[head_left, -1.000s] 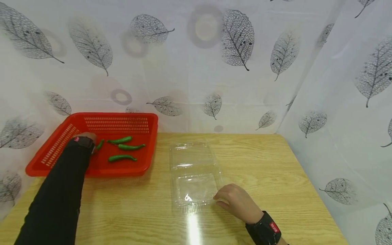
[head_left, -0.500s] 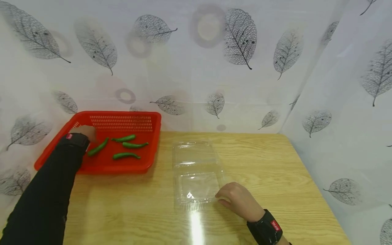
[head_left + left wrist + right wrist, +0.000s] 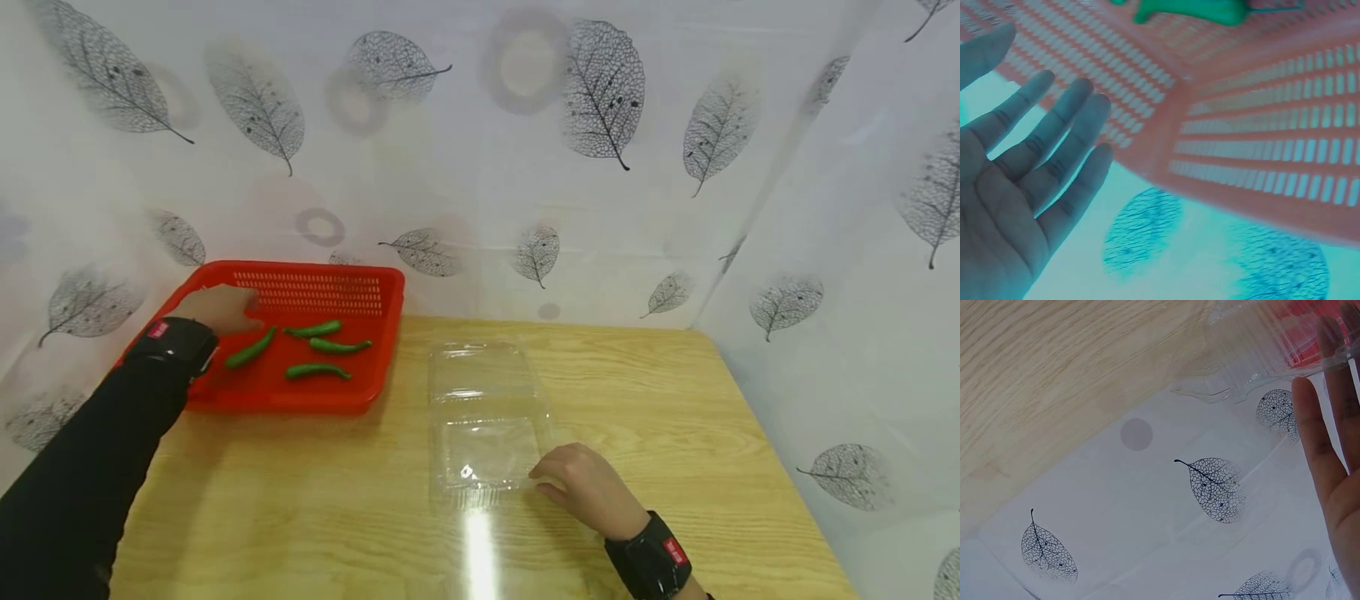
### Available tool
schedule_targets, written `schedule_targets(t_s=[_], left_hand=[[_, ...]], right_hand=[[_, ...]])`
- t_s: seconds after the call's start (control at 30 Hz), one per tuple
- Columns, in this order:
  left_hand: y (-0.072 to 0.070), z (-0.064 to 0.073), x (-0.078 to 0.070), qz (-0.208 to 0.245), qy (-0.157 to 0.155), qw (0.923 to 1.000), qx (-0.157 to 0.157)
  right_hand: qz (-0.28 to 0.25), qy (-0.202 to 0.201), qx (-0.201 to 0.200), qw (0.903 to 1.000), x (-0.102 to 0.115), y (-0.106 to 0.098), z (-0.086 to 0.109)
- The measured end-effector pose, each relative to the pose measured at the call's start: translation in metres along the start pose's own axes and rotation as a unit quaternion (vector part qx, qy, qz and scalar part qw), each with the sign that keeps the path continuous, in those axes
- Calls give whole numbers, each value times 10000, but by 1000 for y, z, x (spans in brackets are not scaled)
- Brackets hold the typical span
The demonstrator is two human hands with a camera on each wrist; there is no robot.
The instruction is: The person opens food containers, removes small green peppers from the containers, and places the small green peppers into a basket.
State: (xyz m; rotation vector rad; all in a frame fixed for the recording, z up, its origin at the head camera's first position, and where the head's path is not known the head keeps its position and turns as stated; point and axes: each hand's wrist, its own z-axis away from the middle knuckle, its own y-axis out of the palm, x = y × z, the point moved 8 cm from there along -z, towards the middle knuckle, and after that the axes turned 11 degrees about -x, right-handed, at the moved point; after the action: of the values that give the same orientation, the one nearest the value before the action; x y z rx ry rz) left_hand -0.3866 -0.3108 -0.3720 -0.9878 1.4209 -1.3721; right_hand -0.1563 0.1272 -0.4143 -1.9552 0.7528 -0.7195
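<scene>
My left hand (image 3: pixel 217 308) is over the left part of a red plastic basket (image 3: pixel 386 333). In the left wrist view its fingers (image 3: pixel 1063 122) are spread and hold nothing. Several green chili peppers (image 3: pixel 251 348) lie on the basket floor, just to the right of that hand; one chili pepper (image 3: pixel 1197 9) shows at the top of the left wrist view. A clear plastic clamshell container (image 3: pixel 487 454) lies unfolded on the table. At its near right corner, my right hand (image 3: pixel 588 492) touches the edge with extended fingers (image 3: pixel 1313 425).
The wooden table (image 3: pixel 637 400) ends at a white leaf-patterned sheet (image 3: pixel 465 167) behind and on the right. The slotted walls of the basket rise around the peppers. Glare shows on the tabletop in front of the container.
My left hand has lifted off the basket floor toward the back, baring more of the leftmost chili pepper. My right hand stays at the container's corner. The head view has shifted slightly.
</scene>
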Motion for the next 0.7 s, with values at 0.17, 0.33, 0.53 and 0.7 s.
schedule_targets(t_s=[0.17, 0.33, 0.53, 0.7], left_hand=[[-18, 10, -31, 13, 195, 9992, -357], [-29, 22, -69, 214, 357, 9966, -706], [-37, 35, -103, 648, 324, 9905, -1171], [-40, 41, -121, 932, 231, 9848, -1446]], right_hand=[[47, 68, 90, 9999, -3, 1, 0], [58, 94, 81, 9999, -5, 0, 0], [22, 118, 54, 9999, -8, 0, -1], [84, 15, -79, 9999, -8, -3, -5]])
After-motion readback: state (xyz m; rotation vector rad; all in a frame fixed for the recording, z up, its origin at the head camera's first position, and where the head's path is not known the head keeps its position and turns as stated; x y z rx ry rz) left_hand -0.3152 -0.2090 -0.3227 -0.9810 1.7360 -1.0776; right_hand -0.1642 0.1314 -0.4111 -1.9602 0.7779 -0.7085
